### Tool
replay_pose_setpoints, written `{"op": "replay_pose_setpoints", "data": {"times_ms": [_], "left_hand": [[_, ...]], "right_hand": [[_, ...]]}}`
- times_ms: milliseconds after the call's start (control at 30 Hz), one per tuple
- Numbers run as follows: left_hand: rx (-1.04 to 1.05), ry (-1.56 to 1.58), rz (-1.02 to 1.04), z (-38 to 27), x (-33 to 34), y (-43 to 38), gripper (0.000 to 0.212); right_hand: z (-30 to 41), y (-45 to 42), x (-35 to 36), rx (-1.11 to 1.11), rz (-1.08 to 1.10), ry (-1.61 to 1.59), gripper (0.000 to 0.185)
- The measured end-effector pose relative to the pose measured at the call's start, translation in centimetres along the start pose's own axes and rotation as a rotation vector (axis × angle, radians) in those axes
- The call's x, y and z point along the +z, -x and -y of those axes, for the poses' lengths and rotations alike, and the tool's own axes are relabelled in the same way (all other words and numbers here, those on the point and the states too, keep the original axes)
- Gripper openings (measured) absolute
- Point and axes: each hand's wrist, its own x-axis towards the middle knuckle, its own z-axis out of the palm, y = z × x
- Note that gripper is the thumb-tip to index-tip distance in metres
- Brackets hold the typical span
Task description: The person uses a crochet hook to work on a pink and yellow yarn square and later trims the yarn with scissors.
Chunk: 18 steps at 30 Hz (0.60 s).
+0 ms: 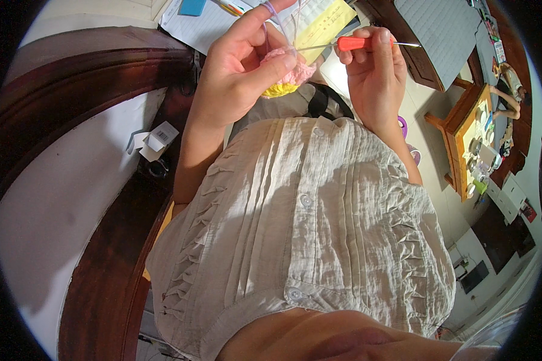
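Pinched under the thumb of my left hand [239, 67] is a small crocheted piece [282, 89], pink in its upper part and yellow below. A strand of lilac yarn [275, 16] loops around the raised index finger of that hand and runs down to the pink stitches. My right hand [379, 67] grips the red handle of a crochet hook [354, 43] between thumb and fingers. The hook's thin metal shaft points left and its tip meets the top of the pink edge, where the stitches hide it. A short metal end sticks out to the right of the handle.
Beyond my hands lie lined paper [198, 31], a blue pad [192, 6], pens [230, 6] and a yellow sheet [325, 27]. A small white box [160, 137] sits on dark wood at left. At right stand a wooden table [456, 140] with dishes and another person [508, 97].
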Motion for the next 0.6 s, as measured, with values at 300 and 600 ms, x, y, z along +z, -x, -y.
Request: {"op": "replay_pose_setpoints", "data": {"times_ms": [300, 600], "left_hand": [[0.029, -0.099, -0.049, 0.2, 1.4, 0.8, 0.067], [-0.036, -0.120, -0.147, 0.4, 1.3, 1.2, 0.070]], "right_hand": [[0.1, 1.4, -0.7, -0.375, 0.005, 0.420, 0.026], [0.3, 1.1, -0.8, -0.863, 0.340, 0.658, 0.017]]}}
